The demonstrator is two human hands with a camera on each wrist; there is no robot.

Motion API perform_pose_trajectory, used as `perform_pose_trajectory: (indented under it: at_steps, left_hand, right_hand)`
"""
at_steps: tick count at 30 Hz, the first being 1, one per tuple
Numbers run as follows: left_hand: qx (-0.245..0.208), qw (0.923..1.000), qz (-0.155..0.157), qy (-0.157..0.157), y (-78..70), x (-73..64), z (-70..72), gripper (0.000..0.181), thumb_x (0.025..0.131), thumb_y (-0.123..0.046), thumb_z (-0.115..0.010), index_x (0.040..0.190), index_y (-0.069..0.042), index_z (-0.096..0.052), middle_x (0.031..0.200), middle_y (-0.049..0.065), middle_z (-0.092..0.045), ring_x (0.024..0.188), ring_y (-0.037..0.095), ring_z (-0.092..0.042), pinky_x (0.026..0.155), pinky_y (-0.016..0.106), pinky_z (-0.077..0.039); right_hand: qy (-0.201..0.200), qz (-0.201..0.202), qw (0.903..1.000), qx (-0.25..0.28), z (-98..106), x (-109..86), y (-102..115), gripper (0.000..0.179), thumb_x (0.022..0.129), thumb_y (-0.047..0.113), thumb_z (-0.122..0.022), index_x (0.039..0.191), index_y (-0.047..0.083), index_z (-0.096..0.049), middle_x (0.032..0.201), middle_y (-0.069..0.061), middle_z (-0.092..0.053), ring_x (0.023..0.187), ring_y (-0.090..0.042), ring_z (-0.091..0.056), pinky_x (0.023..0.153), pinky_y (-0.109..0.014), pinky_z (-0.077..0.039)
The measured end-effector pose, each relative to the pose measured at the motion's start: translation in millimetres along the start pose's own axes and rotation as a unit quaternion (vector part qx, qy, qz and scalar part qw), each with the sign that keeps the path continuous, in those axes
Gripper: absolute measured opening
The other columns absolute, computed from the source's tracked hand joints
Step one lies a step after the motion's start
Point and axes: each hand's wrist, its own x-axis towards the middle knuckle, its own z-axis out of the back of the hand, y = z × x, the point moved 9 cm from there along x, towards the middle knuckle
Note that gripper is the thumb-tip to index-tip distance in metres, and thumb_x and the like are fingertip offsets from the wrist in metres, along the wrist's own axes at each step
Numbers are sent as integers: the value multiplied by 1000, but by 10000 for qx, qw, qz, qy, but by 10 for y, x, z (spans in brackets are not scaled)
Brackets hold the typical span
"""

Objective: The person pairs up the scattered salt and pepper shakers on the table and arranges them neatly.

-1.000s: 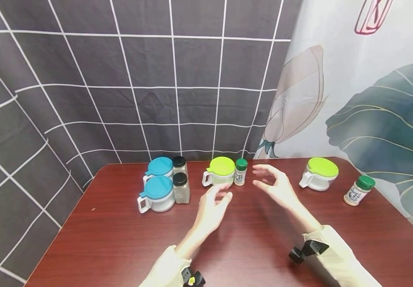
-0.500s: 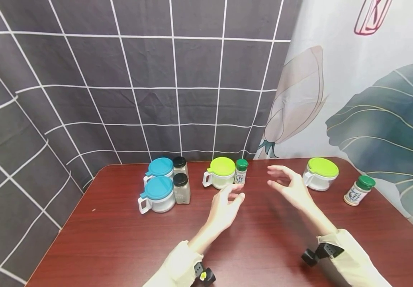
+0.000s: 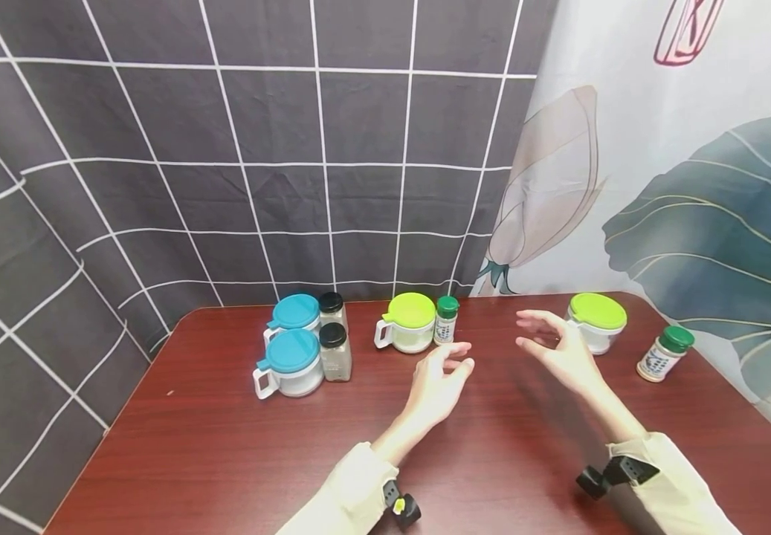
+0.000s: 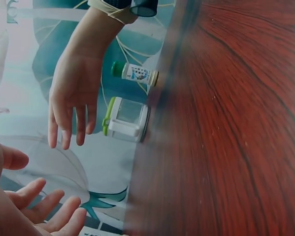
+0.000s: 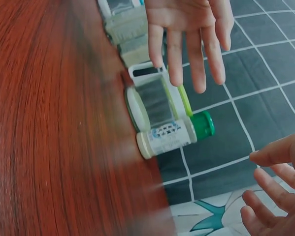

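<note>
My left hand [image 3: 440, 383] hovers over the middle of the table, fingers loosely bent and holding nothing. Just beyond its fingertips stands a green-capped spice shaker [image 3: 446, 321], beside a seasoning jar with a lime lid [image 3: 412, 323] and white handle. My right hand [image 3: 562, 353] is raised further right, also holding nothing, with thumb and fingers apart. It overlaps the handle side of a second lime-lidded seasoning jar [image 3: 599, 319] in the head view. Further right is another green-capped spice shaker [image 3: 665, 353]. In the right wrist view, the middle shaker [image 5: 169, 137] stands against its jar.
On the left stand two blue-lidded seasoning jars [image 3: 293, 360], one in front of the other. Two black-capped spice bottles [image 3: 335, 355] stand right beside them. Behind the reddish wooden table [image 3: 224, 446] hang a dark grid-patterned cloth [image 3: 278, 193] and a leaf-printed curtain [image 3: 713, 215].
Both hands have moved to the right across the table, the left from in front of the middle jar to in front of the shaker. Jars and shakers stay in place.
</note>
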Motion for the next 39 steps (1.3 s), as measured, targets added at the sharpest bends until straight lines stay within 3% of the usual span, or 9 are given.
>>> perform_pose_trajectory:
  at_steps: [5, 12, 20, 27, 39]
  left_hand:
    - [7, 10000, 35, 8, 8, 38, -100, 29, 90, -19, -61, 117, -11, -67, 118, 4, -69, 96, 16, -70, 78, 20, -52]
    - [62, 9999, 72, 67, 21, 78, -242, 27, 90, -19, -62, 115, -14, -68, 115, 4, -70, 94, 13, -70, 78, 20, -51]
    - [178, 9996, 136, 174, 61, 112, -339, 27, 91, -21, -61, 116, -14, -68, 116, 5, -70, 96, 14, -69, 81, 22, -51]
    - [215, 9993, 228, 218, 72, 147, -396, 29, 90, -21, -61, 118, -13, -67, 119, 6, -69, 99, 17, -69, 81, 23, -51]
    - [310, 9983, 321, 365, 71, 228, -528, 33, 92, -21, -60, 124, -15, -63, 125, 2, -66, 112, 26, -64, 93, 32, -50]
  right_hand:
    - [-90, -49, 9998, -191, 56, -15, -66, 40, 83, 6, -71, 122, 5, -61, 97, 35, -58, 92, 20, -54, 80, -5, -45]
    - [-157, -104, 9995, -238, 147, -51, -136, 41, 83, 4, -71, 122, 1, -60, 95, 38, -55, 91, 21, -53, 79, -5, -45]
    - [-384, -97, 9991, 154, 400, -57, -152, 41, 84, 0, -69, 123, -6, -56, 95, 36, -59, 84, 16, -60, 72, -6, -49]
    - [-660, -93, 9976, 163, 634, -9, -108, 38, 83, -1, -70, 117, 14, -64, 94, 31, -63, 88, 14, -61, 75, -3, -47]
    - [-932, 107, 9956, -48, 843, -32, -153, 42, 78, -10, -70, 119, -7, -59, 93, 32, -63, 90, 16, -60, 76, -1, -44]
